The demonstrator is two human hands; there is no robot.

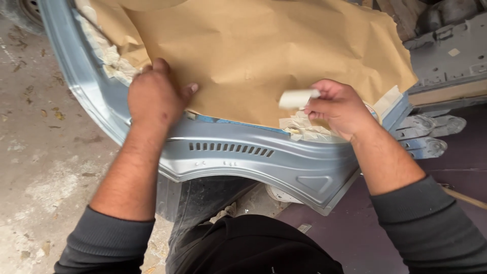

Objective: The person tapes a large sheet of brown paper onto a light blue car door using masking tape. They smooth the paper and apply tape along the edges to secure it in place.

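Observation:
A grey-blue car body panel (243, 157) with a row of small slots lies in front of me, mostly covered by a sheet of brown masking paper (253, 50). My left hand (154, 96) presses flat on the paper's lower left edge, where it meets the panel. My right hand (341, 107) pinches a short strip of beige masking tape (297, 98) just above the paper's lower right edge. Crumpled old tape (309, 132) sits on the panel under that hand.
More torn tape and paper line the panel's left rim (109, 56). Concrete floor (35, 152) lies left. Grey metal hinges (428, 134) and another grey part (451, 56) are at right. A purple surface (355, 228) lies below.

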